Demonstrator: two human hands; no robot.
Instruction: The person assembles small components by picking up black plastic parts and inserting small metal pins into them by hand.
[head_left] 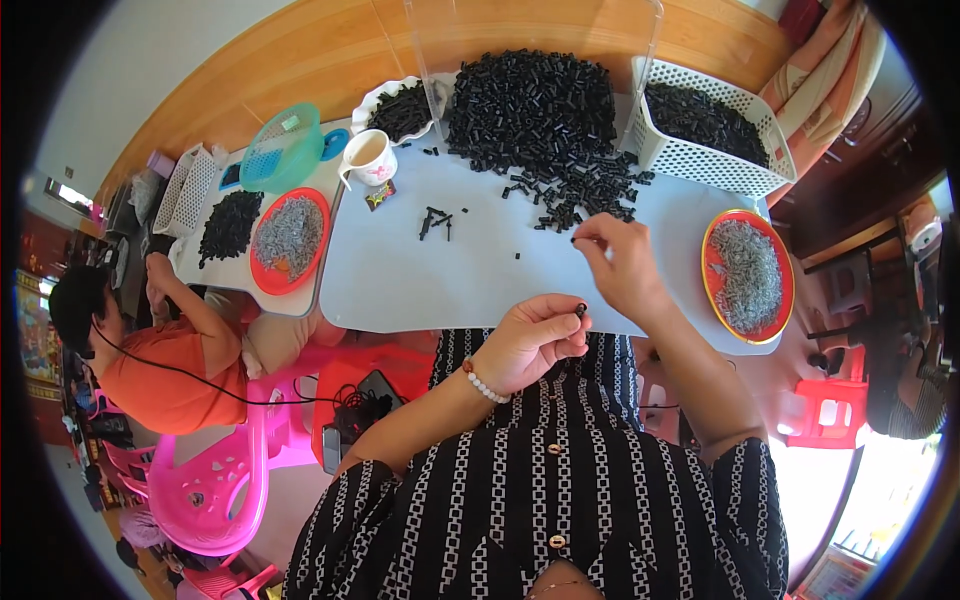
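At the near edge of the table, my left hand [528, 346] is closed, with a small black tubular piece [580, 310] pinched between thumb and fingers. My right hand [626, 268] hovers above and to the right of it, fingertips pinched on a tiny black bit whose kind I cannot make out. Beyond the hands lies a large heap of short black plastic pieces [530, 105], spilling toward me across the table [400, 285]. A few longer black pieces [434, 221] lie apart at the left, and one tiny black bit [517, 256] rests near the middle.
On the right are a red plate [710, 275] of small silvery parts and a white perforated basket [700, 165] of black pieces. A mug [369, 160] and a white bowl [372, 97] stand left. At the adjoining table, a person in orange [165, 375] sits near another silvery-filled plate [262, 275].
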